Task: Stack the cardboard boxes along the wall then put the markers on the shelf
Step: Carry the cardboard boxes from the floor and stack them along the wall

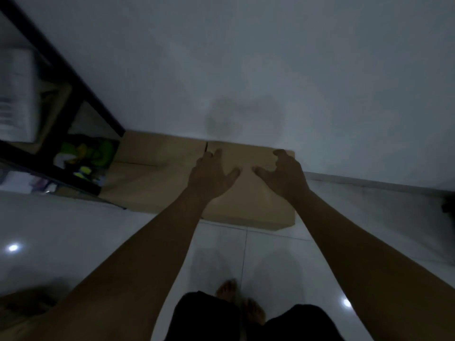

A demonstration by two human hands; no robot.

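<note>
1. The room is dim and the picture is a little blurry.
2. Two flat cardboard boxes lie on the floor (pixel 73 230), side by side, with their far edges against the wall (pixel 246 57).
3. The right box (pixel 248 200) is under both hands. The left box (pixel 152 173) sits just beside it, next to the shelf (pixel 81 94).
4. The left hand (pixel 209 173) reaches out over the right box, near its far left corner. Its fingers are spread and a little bent. It holds nothing.
5. The right hand (pixel 283 173) reaches over the far right corner of the same box. Its fingers are bent like a claw, but nothing is in them.
6. I cannot tell if the hands touch the box or just hover over it.
7. The shelf is dark and stands at the left, against the wall. Some bright green and yellow things (pixel 86 156) sit low on it, too blurry to name.
8. The markers cannot be made out.
9. The person's bare feet (pixel 236 301) stand on the shiny white floor tiles, near the bottom edge.
</note>
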